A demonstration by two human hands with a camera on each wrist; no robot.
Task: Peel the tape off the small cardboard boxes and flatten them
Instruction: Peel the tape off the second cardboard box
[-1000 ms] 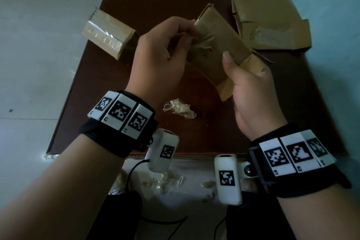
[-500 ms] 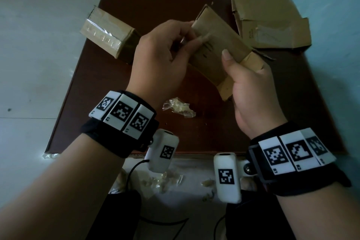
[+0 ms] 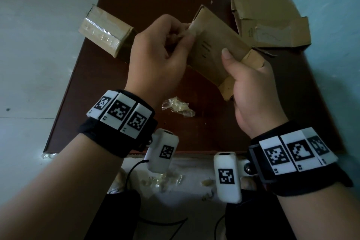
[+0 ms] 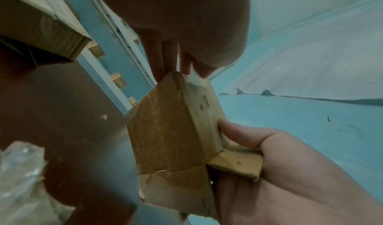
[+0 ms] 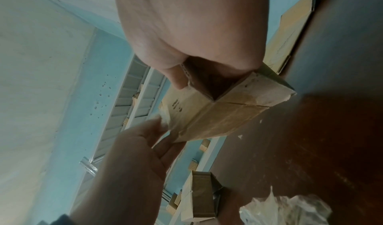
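Two hands on one small box above desk, gripped by right hand, tape corner pinched by left hand fingers.

Dim, bluish cast, soft shadows, wrist views w/ strong wide-angle warp, blurry close-up foreground, slight noise

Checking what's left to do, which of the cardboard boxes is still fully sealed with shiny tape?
The taped box lying at the table's far left corner. The held box has an open end, and the opened box at far right is already spread out.

Tan box, dark brown table, seemingly clear crumpled tape.
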